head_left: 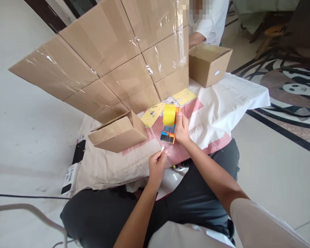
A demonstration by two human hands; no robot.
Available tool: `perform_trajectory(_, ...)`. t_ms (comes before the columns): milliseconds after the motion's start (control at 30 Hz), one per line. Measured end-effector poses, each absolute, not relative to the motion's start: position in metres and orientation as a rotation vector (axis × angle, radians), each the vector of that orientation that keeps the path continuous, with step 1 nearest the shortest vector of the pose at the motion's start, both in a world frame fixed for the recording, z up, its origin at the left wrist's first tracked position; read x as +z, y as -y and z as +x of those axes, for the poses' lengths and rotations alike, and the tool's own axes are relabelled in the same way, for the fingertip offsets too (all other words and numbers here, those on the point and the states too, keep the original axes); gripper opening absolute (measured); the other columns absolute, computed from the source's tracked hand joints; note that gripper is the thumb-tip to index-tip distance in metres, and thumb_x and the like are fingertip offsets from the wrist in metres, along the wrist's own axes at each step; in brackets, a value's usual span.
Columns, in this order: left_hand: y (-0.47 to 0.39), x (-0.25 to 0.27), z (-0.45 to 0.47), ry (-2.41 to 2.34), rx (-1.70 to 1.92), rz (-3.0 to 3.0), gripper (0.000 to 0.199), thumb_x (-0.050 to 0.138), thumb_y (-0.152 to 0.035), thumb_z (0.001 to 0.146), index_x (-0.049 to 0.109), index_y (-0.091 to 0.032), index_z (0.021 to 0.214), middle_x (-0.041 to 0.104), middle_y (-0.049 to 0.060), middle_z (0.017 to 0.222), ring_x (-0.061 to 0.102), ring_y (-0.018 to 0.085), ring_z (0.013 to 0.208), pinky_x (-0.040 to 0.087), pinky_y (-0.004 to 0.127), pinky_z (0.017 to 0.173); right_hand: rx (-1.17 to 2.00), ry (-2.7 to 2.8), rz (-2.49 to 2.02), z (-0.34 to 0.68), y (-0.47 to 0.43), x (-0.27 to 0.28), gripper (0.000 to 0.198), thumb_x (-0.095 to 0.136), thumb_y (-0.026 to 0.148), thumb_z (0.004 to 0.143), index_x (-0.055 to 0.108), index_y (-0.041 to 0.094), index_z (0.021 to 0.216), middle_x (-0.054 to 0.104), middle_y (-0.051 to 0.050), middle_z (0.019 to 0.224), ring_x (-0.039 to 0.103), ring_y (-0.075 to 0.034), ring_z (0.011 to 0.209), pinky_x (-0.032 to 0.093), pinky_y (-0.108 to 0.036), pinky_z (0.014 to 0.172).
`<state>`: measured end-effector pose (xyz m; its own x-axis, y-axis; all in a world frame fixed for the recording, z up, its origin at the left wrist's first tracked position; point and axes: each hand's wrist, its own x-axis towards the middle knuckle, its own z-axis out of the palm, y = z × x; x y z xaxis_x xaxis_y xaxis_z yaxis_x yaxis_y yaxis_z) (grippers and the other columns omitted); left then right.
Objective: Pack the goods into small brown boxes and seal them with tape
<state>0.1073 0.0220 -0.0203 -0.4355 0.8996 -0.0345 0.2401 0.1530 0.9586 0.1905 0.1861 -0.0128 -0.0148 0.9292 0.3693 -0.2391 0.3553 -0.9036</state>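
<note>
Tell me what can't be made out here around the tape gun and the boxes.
- Tape end pinched by left hand: clear, too small to see.
- Tape gun handle: covered by right hand.
- Small box inside: faces away.
- Far box label: too small to read.
- Co-worker's hand: behind the stack.

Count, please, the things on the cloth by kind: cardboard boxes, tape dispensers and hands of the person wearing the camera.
Separate cardboard boxes: 2, small box and far box
Taped cardboard wall: 1
Tape dispenser: 1
Wearer's hands: 2, left hand, right hand
Total: 6
</note>
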Motion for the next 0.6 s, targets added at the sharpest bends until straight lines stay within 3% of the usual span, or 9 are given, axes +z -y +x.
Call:
perform_trajectory(233, -0.008, -0.012, 0.119, -1.764, 1.331, 0.971, 0.039, 0.060, -0.049, 0.090, 0.072, -0.019, 0.069, 0.046, -0.003, 0.057, 0.046, 0.014, 0.061, 0.041, 0.028, 0.067, 0.818, 1.511, -0.639, 0.199, -0.191, -0.020, 0.049, 0.043, 0.066, 0.096, 0.044, 0.025, 0.070, 0.044, 0.000, 0.063, 0.046, -0.018, 0.062, 0.043, -0.035, 0.067)
perform_trajectory(400, -0.008, -0.007, 0.124, -1.765, 1.357, 0.944, 0.036, 0.061, -0.048, 0.088, 0.074, -0.019, 0.071, 0.046, -0.002, 0.056, 0.054, 0.016, 0.067, 0.045, 0.030, 0.073, 1.023, 1.411, -0.687, 0.192, -0.185, -0.014, 0.036, 0.058, 0.060, 0.091, 0.055, 0.024, 0.092, 0.057, 0.000, 0.074, 0.052, -0.018, 0.065, 0.046, -0.033, 0.063)
perform_trajectory(600, -0.007, -0.010, 0.123, -1.770, 1.324, 0.965, 0.038, 0.061, -0.050, 0.089, 0.075, -0.019, 0.074, 0.059, 0.001, 0.062, 0.061, 0.019, 0.074, 0.048, 0.030, 0.076, 1.206, 1.487, -0.515, 0.200, -0.186, -0.012, 0.034, 0.052, 0.054, 0.096, 0.057, 0.024, 0.109, 0.067, -0.006, 0.102, 0.063, -0.024, 0.092, 0.053, -0.042, 0.087)
